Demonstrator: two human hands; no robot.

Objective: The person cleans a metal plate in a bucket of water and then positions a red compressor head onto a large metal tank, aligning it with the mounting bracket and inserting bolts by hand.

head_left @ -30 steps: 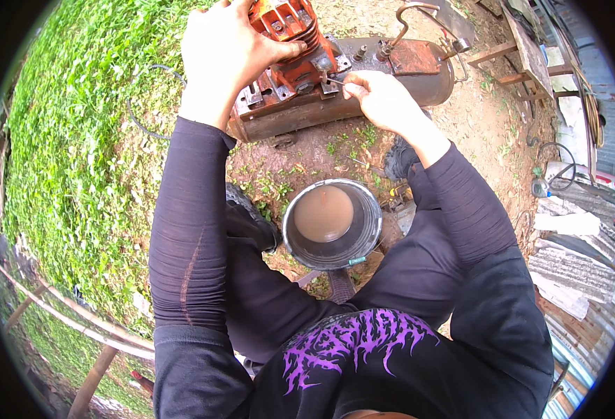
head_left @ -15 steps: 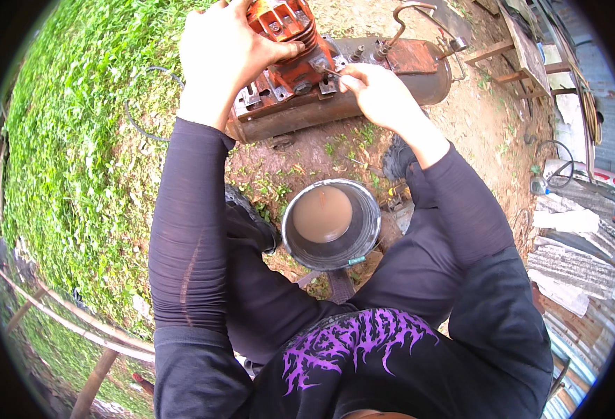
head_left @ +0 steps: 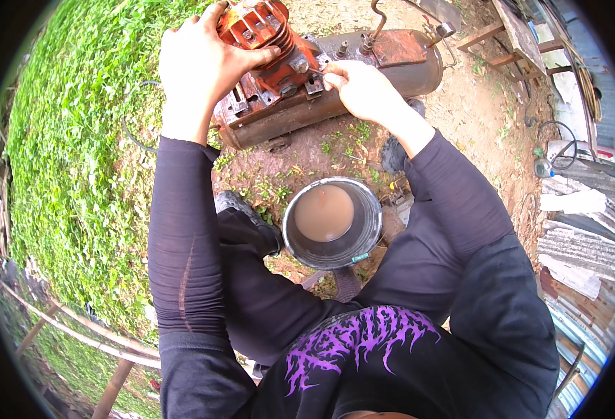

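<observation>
An air compressor's orange-red, finned pump (head_left: pixel 279 66) sits on top of a rusty brown tank (head_left: pixel 279 126) lying on the ground. My left hand (head_left: pixel 199 66) is wrapped round the pump's finned head, thumb pressed on its near side. At the pump's lower right, my right hand (head_left: pixel 367 87) pinches a thin metal piece whose tip points at the pump body; its kind is too small to make out. Between my legs stands a dark bucket (head_left: pixel 367 230) holding cloudy brown water (head_left: pixel 323 213).
A bent pipe (head_left: pixel 379 24) and a round gauge (head_left: pixel 445 29) rise from the tank's right side. Grass (head_left: pixel 77 174) spreads on the left. Wooden planks (head_left: pixel 521 42) and corrugated sheets (head_left: pixel 580 251) lie along the right. My boots flank the bucket.
The compressor and both hands now appear slightly further left in the picture, as the view has shifted. Both hands keep their places on the pump.
</observation>
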